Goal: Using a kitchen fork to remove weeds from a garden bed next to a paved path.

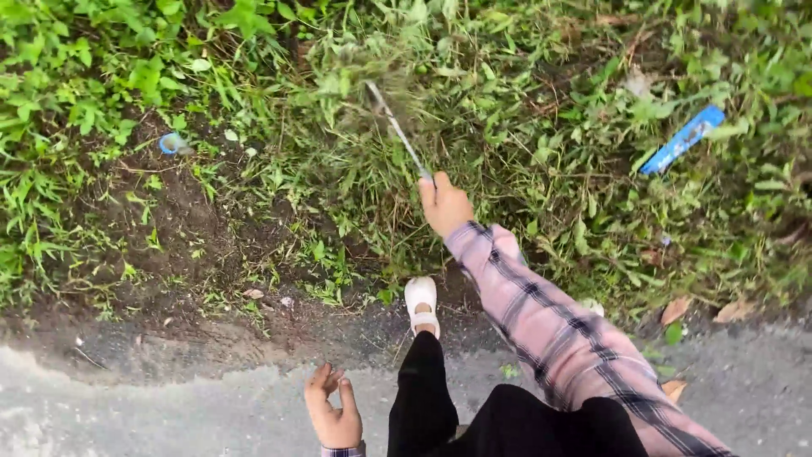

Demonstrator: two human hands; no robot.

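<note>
**Blade in the weeds at the pavement's edge**

My right hand (443,203) is clamped around the near end of a long thin metal blade (397,129), arm stretched forward in a pink plaid sleeve (558,326). The blade runs up and to the left from my fist, its long axis slanting away from me into the grass (507,144), so the tool lies wholly beyond the right hand and well apart from the left. Its far end meets a clump of weeds (364,72) that shows as a grey-green blur; I cannot tell where the tip ends or whether it touches stems or soil.

My left hand (332,410) hangs low beside my dark trouser leg (421,389), fingers apart and loosely curled, holding nothing. It sits over the grey pavement (169,406), near the bottom edge of the view, with its wrist cut off.

One white shoe (421,303) stands at the line where pavement gives way to dark bare soil (178,220). The other foot is mostly hidden behind the right sleeve.

Litter lies out of reach: a blue wrapper (683,138) off to the right in the grass, a small blue ring-shaped scrap (172,143) to the left on the soil. Dry brown leaves (674,311) lie along the verge. The handle within my fist is covered by my fingers, so its shape cannot be made out.
</note>
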